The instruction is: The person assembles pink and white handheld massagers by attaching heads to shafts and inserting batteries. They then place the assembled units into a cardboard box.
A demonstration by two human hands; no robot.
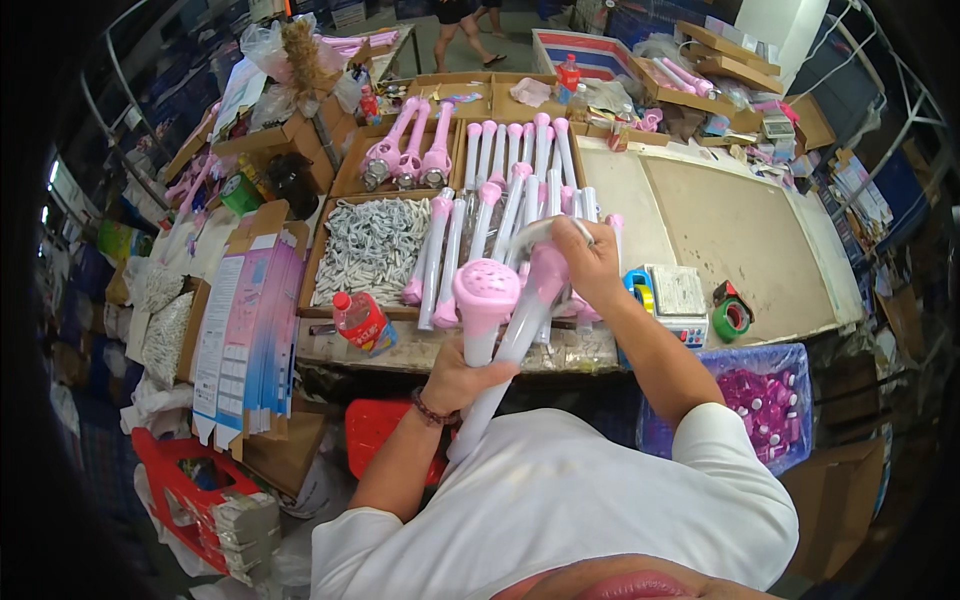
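Observation:
My left hand (455,378) is closed around two wands with pale tubes and pink heads. The wand nearer my left (486,300) has its rounded, dotted pink head turned up. The other wand (545,280) slants, its lower end near my shirt. At that wand's pink head is my right hand (590,260), fingers curled around a blurred whitish piece (535,234); what it is cannot be made out. Beyond my hands, many similar wands (487,215) lie in rows in a shallow cardboard box.
Left of the wands stands a box of small white and grey parts (368,245), with a red-capped bottle (362,322) before it. Larger pink wands (405,150) lie behind. To the right are a scale (677,300), a green tape roll (731,317) and a blue bin (800,410).

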